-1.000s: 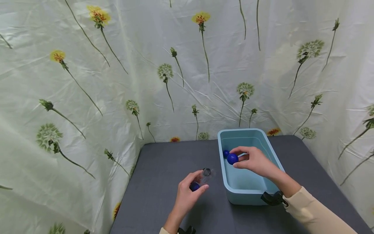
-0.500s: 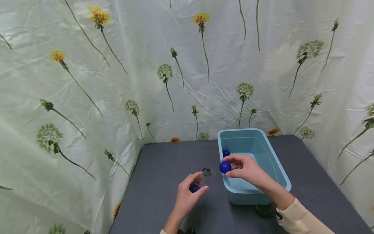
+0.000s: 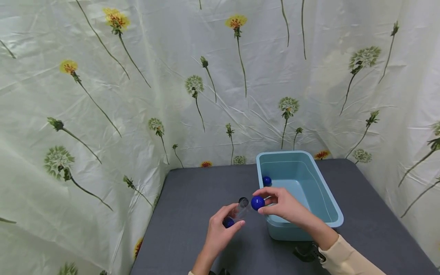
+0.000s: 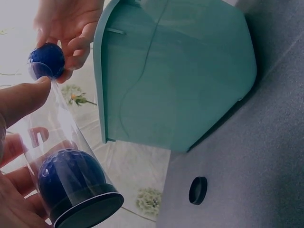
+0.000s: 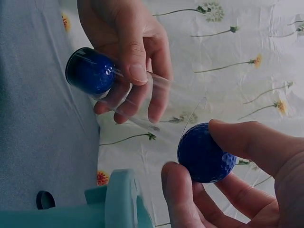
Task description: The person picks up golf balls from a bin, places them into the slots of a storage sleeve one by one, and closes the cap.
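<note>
My left hand (image 3: 217, 231) grips a clear plastic tube (image 4: 64, 126) with a dark cap on its lower end. Inside, a blue golf ball (image 4: 71, 173) sits at that capped end. Between thumb and fingertips, my right hand (image 3: 287, 206) pinches another blue golf ball (image 5: 206, 153). In the right wrist view this ball is right at the tube's uncapped mouth; whether it touches the rim I cannot tell. One more blue ball (image 3: 266, 181) lies inside the light-blue bin (image 3: 271, 225), against its left wall.
A loose black cap (image 4: 198, 190) lies on the dark grey table (image 3: 192, 191) near the bin. Behind the table hangs a pale curtain (image 3: 213, 114) printed with dandelions. The bin's near rim is just under the right hand.
My right hand has carried its golf ball leftward from over the bin, across the rim, to the mouth of the tube. The left hand and the tube have hardly moved.
</note>
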Tool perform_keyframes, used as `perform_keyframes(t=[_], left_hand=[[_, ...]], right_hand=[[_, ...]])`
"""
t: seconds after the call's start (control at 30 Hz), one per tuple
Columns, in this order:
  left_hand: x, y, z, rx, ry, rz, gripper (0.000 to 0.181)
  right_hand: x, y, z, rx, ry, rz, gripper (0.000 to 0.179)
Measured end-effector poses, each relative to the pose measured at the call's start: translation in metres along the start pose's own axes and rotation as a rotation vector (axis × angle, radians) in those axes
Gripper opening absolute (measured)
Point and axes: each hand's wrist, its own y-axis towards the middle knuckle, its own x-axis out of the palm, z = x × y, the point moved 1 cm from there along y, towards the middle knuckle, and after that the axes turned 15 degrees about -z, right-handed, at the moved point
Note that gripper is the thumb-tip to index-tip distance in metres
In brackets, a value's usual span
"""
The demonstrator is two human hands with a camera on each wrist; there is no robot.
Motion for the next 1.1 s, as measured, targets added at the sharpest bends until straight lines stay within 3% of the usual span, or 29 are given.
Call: perform_keyframes(t=[0.13, 0.3, 0.53, 0.67, 0.9, 1.1], left_hand=[[0.000, -0.001, -0.002, 0.018, 0.017, -0.003, 0.051], [0.001, -0.001, -0.002, 0.056, 0.030, -0.007, 0.050], [0.003, 0.000, 0.000, 0.019, 0.033, -0.041, 0.049], [0.004, 0.000, 0.001, 0.007, 0.036, -0.054, 0.050], [0.008, 0.002, 0.003, 0.048, 0.035, -0.047, 0.050], [0.011, 0.003, 0.004, 0.026, 0.016, -0.052, 0.051]], right_hand=[[0.002, 0.002, 0.000, -0.015, 0.042, -0.018, 0.045], [0.002, 0.003, 0.000, -0.003, -0.008, -0.020, 0.043], [0.003, 0.002, 0.001, -0.010, -0.081, -0.033, 0.042], [0.004, 0.001, 0.002, -0.004, -0.071, -0.039, 0.043], [0.001, -0.003, 0.003, -0.019, -0.049, -0.049, 0.042], [-0.003, -0.007, 0.003, -0.049, -0.043, -0.064, 0.041]])
